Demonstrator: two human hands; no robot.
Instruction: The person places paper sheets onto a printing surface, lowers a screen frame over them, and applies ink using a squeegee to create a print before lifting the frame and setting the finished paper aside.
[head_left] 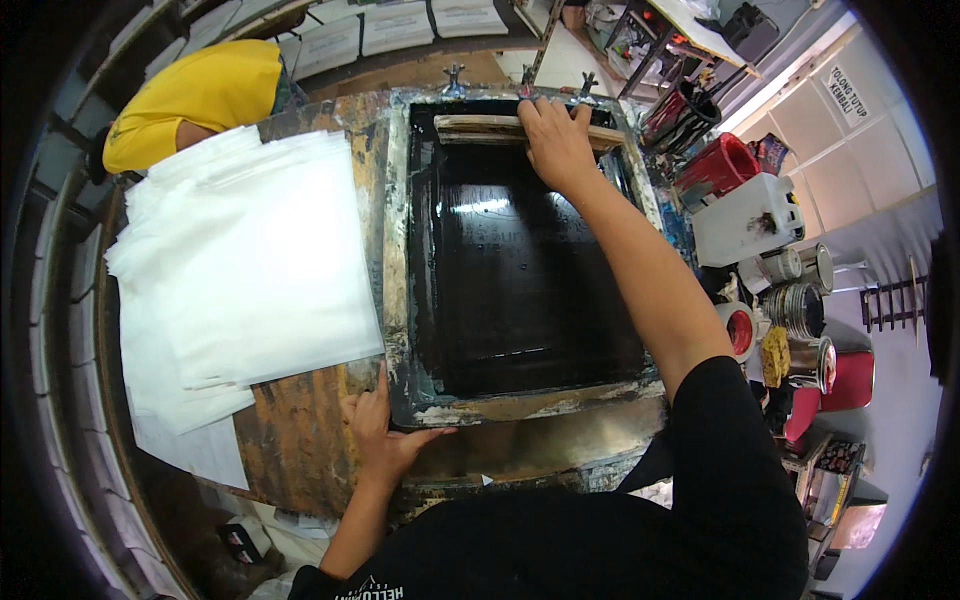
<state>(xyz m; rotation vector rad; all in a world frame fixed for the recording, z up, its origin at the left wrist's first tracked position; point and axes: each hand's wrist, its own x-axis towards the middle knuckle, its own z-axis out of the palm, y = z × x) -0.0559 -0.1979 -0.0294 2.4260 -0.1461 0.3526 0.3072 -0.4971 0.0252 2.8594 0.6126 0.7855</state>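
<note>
A screen-printing frame [396, 250] with worn, paint-crusted wooden edges lies in front of me, its mesh [520, 300] dark and glossy with wet ink. At the far end of the mesh, my right hand [560, 140] is closed over a long wooden-handled squeegee [470, 126], which lies crosswise; its blade edge is hidden. My left hand [378, 435] rests at the frame's near left corner, with thumb and index finger stretched apart along its two edges. Left of the frame, a fanned stack of white sheets [270, 260] almost touches it.
Metal clamps [454, 80] stand at the frame's far edge. A person in a yellow shirt [200, 100] bends at the far left. On the right are a white jerrycan [748, 220], a red bucket [722, 165] and several paint cans [795, 310]. Racks with white sheets [85, 330] line the left.
</note>
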